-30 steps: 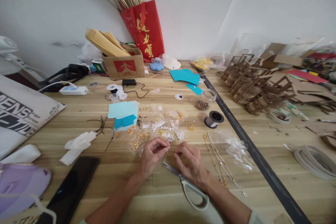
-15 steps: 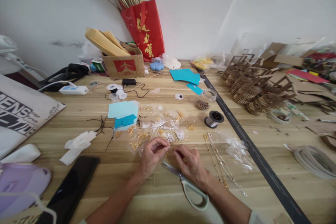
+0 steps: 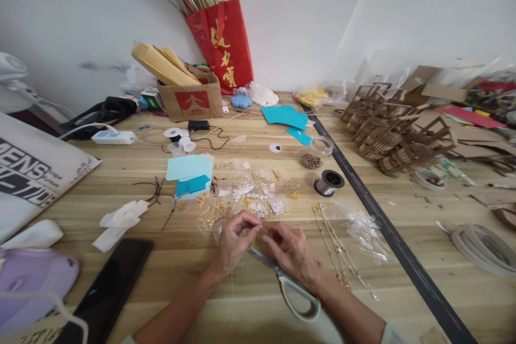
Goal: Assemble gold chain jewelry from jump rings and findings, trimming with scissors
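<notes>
My left hand (image 3: 237, 239) is closed in a pinch, thumb against forefinger, on a tiny gold-coloured piece too small to make out fully. Close beside it, my right hand (image 3: 293, 250) has its fingers curled in, with the forefinger tip almost touching the same piece. Whatever its fingertips hold is hidden. Under the right hand lie scissors (image 3: 283, 280) with pale green handles, their blades pointing away to the left. Just beyond the hands, small bags of gold (image 3: 219, 207) and silver jewellery findings (image 3: 258, 209) are spread out. Gold and silver chains (image 3: 341, 247) lie to the right.
A wire spool (image 3: 329, 183) and a jar of beads (image 3: 312, 160) stand beyond the right hand. Light blue cards (image 3: 187, 167) lie back left, with a black phone (image 3: 108, 285) nearer. A dark strip (image 3: 379, 220) crosses the table; small wooden baskets (image 3: 403, 140) stand past it.
The right thumb and fingertips have shifted slightly, opening a little gap between thumb and forefinger. My left hand stays nearly still, and the things on the table have not moved.
</notes>
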Tool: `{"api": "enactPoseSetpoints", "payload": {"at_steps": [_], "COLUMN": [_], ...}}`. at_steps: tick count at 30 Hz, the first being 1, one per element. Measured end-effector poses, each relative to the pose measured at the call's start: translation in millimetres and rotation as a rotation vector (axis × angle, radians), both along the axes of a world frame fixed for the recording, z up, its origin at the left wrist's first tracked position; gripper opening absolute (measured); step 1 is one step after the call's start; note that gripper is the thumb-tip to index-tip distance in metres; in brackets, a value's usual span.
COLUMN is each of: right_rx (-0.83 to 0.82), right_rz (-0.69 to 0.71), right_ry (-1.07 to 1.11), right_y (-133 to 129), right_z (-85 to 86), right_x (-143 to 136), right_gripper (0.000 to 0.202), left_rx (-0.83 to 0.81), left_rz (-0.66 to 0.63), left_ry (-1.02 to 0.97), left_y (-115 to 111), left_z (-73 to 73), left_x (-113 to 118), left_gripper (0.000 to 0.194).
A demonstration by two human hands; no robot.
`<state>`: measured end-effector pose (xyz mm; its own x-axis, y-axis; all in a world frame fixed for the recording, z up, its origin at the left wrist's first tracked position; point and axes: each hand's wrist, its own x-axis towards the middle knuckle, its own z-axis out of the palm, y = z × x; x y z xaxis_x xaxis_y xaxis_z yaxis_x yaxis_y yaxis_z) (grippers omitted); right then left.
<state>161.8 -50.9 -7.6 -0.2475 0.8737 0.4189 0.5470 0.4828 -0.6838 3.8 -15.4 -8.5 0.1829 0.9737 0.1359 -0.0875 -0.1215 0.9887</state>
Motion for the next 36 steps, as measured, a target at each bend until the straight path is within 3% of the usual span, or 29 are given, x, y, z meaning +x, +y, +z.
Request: {"api": "enactPoseSetpoints", "payload": {"at_steps": [29, 36], "right_rx": [-0.003, 0.025], "right_rz": [-0.078, -0.022], "right_ry": [-0.002, 0.049], "right_y": [1.8, 3.0], "right_z": [-1.7, 1.6], "right_x": [-1.2, -0.3], "right_gripper": [0.012, 0.012], "left_rx": [0.035, 0.000], "left_rz": [-0.034, -0.008], "left_ry": [0.054, 0.034], "left_y": [-1.3, 1.0], "left_z": [-2.5, -3.9], "left_x": [-0.3, -0.3], "left_gripper": [0.005, 0.005]}}
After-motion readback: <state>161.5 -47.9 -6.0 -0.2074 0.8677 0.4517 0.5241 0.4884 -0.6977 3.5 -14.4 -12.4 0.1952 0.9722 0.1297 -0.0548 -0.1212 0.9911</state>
